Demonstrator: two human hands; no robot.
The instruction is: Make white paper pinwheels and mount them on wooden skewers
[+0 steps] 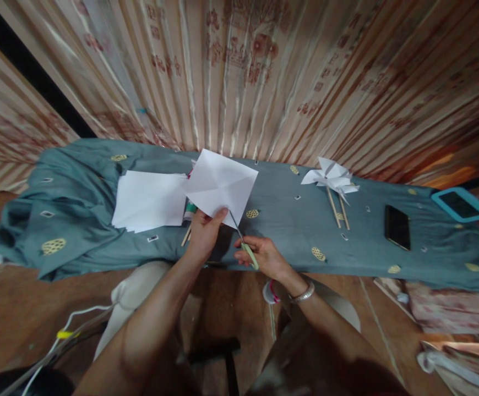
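Note:
A square sheet of white paper (223, 184) with diagonal creases is pinched at its near edge by my left hand (206, 231), thumb on top. My right hand (264, 254) grips scissors (248, 252) with pale green handles. Their blades lie at the paper's near corner, close to my left thumb; whether they have cut into it I cannot tell. Left of the held sheet lies a stack of white paper (151, 201). Between stack and sheet, thin wooden sticks (186, 235) and a green item (189, 210) are partly covered.
White paper pinwheels (330, 177) on wooden sticks lie right of centre. Farther right are a dark phone (397, 227) and a blue-framed tablet-like board (462, 203). A teal patterned cloth (281, 220) covers the narrow table. Behind it hangs a pleated curtain (239, 82).

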